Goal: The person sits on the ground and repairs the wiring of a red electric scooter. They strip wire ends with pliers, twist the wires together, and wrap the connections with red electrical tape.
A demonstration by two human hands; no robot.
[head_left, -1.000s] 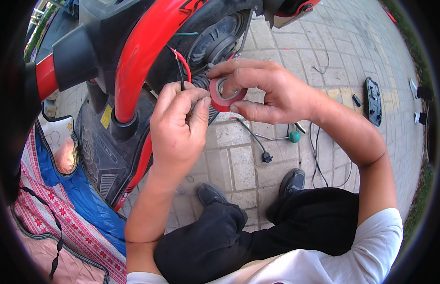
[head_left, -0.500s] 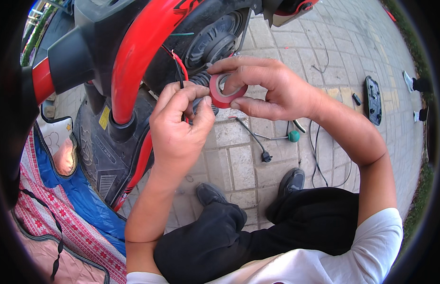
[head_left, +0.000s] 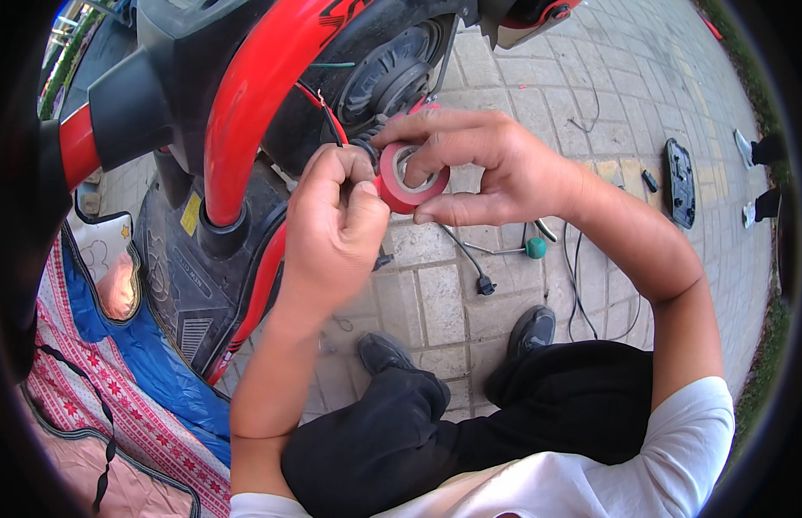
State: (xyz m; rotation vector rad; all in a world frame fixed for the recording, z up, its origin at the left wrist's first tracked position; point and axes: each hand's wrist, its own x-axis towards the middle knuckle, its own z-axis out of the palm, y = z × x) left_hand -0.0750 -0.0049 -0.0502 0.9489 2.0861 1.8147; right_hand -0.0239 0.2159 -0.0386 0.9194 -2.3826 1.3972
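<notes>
A roll of red electrical tape [head_left: 402,200] is gripped by my right hand [head_left: 496,168], with fingers through its core and the thumb at its lower edge. My left hand [head_left: 332,220] is closed against the roll's left side, thumb pressed to the bent forefinger. A short bit of tape spans from the roll to that thumb. A red and black wire [head_left: 334,126] comes down from the scooter into the top of my left fingers; its held part is hidden. Another thin wire end with bare copper [head_left: 321,100] sticks up beside it.
The red scooter frame [head_left: 246,112] and dark wheel [head_left: 391,73] stand close ahead. On the paving lie a green-handled screwdriver [head_left: 535,248], a cable with a plug [head_left: 485,283], loose black wire [head_left: 577,298] and a black plastic cover [head_left: 679,183]. A patterned quilt [head_left: 133,371] hangs at left.
My left hand has closed more tightly, its fingers curling in, and the wire has shifted slightly. The tape roll has turned and dropped a little in my right hand.
</notes>
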